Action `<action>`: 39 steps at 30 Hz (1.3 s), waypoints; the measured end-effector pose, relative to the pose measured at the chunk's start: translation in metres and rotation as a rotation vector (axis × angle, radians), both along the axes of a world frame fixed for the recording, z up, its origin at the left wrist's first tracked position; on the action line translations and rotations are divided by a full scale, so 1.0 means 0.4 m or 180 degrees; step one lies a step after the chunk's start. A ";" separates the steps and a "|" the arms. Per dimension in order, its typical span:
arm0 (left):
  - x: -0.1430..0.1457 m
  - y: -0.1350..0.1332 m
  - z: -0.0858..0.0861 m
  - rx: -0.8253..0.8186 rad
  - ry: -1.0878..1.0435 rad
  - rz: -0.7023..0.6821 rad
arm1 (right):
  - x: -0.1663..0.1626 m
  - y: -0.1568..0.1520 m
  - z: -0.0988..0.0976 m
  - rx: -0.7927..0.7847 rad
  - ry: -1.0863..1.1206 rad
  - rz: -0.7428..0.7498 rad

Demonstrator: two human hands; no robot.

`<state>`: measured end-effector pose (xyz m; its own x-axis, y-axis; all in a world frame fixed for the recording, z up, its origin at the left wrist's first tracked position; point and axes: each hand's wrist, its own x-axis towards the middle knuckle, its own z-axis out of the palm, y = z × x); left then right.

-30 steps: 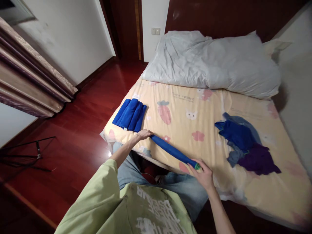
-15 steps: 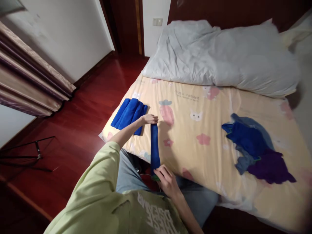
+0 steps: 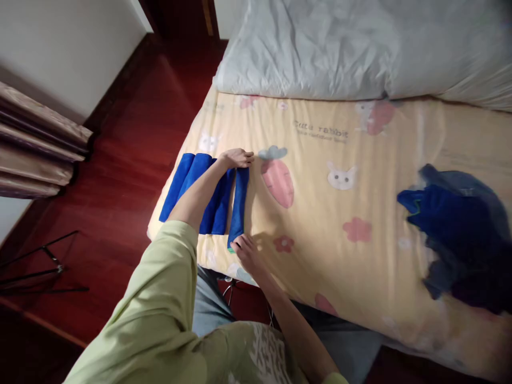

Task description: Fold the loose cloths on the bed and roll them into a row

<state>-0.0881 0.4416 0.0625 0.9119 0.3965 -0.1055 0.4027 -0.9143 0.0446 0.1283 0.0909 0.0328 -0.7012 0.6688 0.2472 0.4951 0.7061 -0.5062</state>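
Note:
A narrow folded blue cloth (image 3: 240, 197) with a green edge at its near end is stretched between my two hands. My left hand (image 3: 239, 158) pinches its far end, fingers closed. At the near end, my right hand (image 3: 248, 253) grips the corner by the green edge. Just left of this strip lies a row of several similar folded blue cloths (image 3: 176, 184), side by side on the bed and partly hidden under my left forearm.
Rumpled blue, grey and dark cloths (image 3: 460, 218) lie in a heap on the right of the patterned bedsheet (image 3: 312, 213). A grey-white quilt (image 3: 320, 53) is bunched at the far side. Black stand legs (image 3: 52, 261) stand on the floor at left.
Both hands have carried the blue cloth forward from over my lap onto the bed, beside the row. The view has tilted downward and come closer.

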 end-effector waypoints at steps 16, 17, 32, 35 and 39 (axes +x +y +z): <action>-0.068 -0.021 -0.022 -0.0052 -0.0126 0.0435 | -0.076 -0.002 -0.069 0.0019 0.0034 0.0132; -0.061 -0.027 -0.025 -0.0049 -0.0030 0.0526 | -0.083 -0.004 -0.063 0.0012 -0.0105 0.0071; 0.196 -0.581 -0.029 0.0405 -0.0353 0.2530 | -0.075 -0.119 -0.004 -0.0194 -0.0323 -0.0442; 0.202 -0.632 -0.051 0.0460 -0.0515 0.2733 | -0.032 -0.180 0.021 -0.0168 -0.0275 -0.0392; 0.235 -0.660 -0.056 0.0518 -0.0588 0.2641 | 0.062 -0.290 0.042 -0.0321 -0.0183 -0.0346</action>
